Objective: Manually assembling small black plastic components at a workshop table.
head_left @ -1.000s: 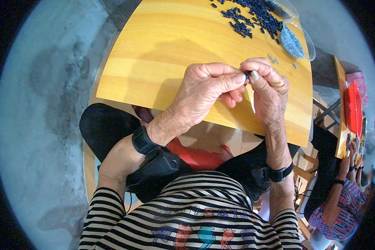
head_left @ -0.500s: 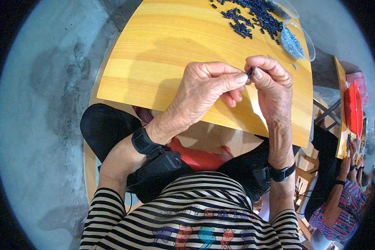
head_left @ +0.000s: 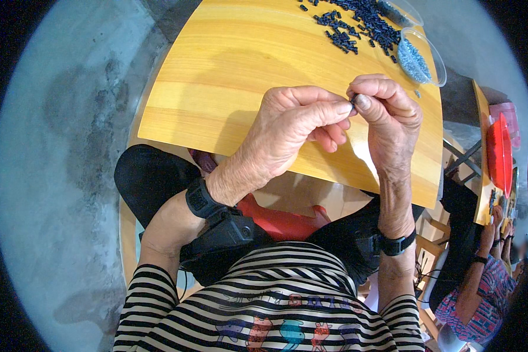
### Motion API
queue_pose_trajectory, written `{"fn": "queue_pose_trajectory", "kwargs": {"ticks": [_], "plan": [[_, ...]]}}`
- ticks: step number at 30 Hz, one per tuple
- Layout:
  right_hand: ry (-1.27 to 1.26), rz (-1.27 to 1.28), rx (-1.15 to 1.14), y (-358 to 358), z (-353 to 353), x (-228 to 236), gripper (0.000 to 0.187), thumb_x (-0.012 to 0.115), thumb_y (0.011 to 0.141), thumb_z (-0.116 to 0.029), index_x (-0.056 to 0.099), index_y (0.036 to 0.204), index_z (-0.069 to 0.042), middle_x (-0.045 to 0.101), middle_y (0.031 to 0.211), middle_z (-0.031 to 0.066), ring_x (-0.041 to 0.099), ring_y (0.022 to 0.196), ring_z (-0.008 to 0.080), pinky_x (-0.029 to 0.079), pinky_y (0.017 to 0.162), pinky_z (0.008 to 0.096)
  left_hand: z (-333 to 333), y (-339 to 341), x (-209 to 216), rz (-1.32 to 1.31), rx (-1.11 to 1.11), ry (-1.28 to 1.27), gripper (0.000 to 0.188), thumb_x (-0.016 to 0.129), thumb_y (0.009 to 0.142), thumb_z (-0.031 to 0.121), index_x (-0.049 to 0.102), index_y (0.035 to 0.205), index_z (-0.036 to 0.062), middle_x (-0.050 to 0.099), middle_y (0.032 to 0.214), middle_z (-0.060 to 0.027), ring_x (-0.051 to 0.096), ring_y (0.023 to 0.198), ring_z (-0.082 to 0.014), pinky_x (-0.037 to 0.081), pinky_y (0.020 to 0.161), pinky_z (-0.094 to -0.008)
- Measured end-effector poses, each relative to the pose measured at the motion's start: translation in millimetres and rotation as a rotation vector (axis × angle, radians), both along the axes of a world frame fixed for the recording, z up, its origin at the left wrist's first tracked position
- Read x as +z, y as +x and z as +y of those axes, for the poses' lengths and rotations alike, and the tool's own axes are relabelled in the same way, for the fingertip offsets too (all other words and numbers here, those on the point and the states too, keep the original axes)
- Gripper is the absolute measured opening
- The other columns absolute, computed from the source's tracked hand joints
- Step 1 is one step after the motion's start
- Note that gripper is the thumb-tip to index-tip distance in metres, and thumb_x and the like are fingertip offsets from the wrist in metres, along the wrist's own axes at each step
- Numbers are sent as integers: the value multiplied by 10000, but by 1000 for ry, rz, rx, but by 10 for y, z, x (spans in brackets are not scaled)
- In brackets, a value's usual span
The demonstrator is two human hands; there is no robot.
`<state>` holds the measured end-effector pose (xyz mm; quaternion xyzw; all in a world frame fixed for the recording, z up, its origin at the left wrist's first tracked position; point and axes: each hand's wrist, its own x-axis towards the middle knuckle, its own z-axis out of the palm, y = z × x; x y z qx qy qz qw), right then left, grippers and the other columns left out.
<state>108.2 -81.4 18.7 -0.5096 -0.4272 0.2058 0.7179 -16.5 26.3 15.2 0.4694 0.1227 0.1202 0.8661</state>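
Note:
Over the wooden table [head_left: 217, 76], both my hands meet at a small black cylindrical part [head_left: 353, 104]. My left hand [head_left: 302, 120] pinches it between thumb and forefinger from the left, the other fingers curled below. From the right, thumb and fingers of my right hand [head_left: 390, 117] close on the same part, hiding most of it. A loose pile of similar black parts [head_left: 375, 23] lies at the far side of the table. Beside it a clear plastic bowl [head_left: 413, 61] holds many small silvery pieces, probably metal.
A second clear bowl [head_left: 396, 13] with dark contents stands behind the first. Off to the right, another table carries a red basin [head_left: 498, 155], and a person in a patterned top [head_left: 478, 299] works there. A concrete wall or floor [head_left: 53, 176] fills the left.
My right hand has tilted slightly outward and shifted a little to the right. My left hand keeps its pinch, almost in the same place.

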Motion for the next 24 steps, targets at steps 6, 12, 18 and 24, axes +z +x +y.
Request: {"fn": "queue_pose_trajectory", "kwargs": {"ticks": [6, 12, 18, 24], "plan": [[-49, -91, -89, -7, -3, -47, 118, 652, 790, 7, 663, 908, 10, 644, 844, 70, 600, 751, 118, 494, 694, 231, -15, 29, -52, -48, 76, 47, 160, 623, 851, 157, 657, 893, 6, 630, 752, -58, 579, 607, -104, 465, 533, -213], [-61, -39, -133, -48, 8, -61, 109, 653, 796, -5, 669, 903, 3, 646, 847, 54, 590, 787, 110, 478, 721, 222, -11, 44, -49, -72, 121, 169, 161, 633, 846, 139, 653, 890, -15, 631, 753, -69, 583, 604, -110, 475, 526, -221], [-55, -110, -115, -32, 18, -79, 103, 652, 802, -14, 670, 902, 0, 644, 862, 56, 582, 797, 113, 468, 728, 228, -8, 54, -41, -57, 165, 242, 153, 631, 847, 127, 657, 868, -22, 627, 723, -72, 581, 592, -115, 471, 518, -218], [-26, -28, -159, -105, 59, -141, 97, 640, 815, -16, 669, 905, 3, 637, 858, 58, 581, 784, 114, 472, 706, 233, -2, 67, -72, -51, 163, 215, 160, 627, 848, 127, 658, 871, -28, 628, 723, -69, 572, 602, -109, 464, 533, -218]]}}
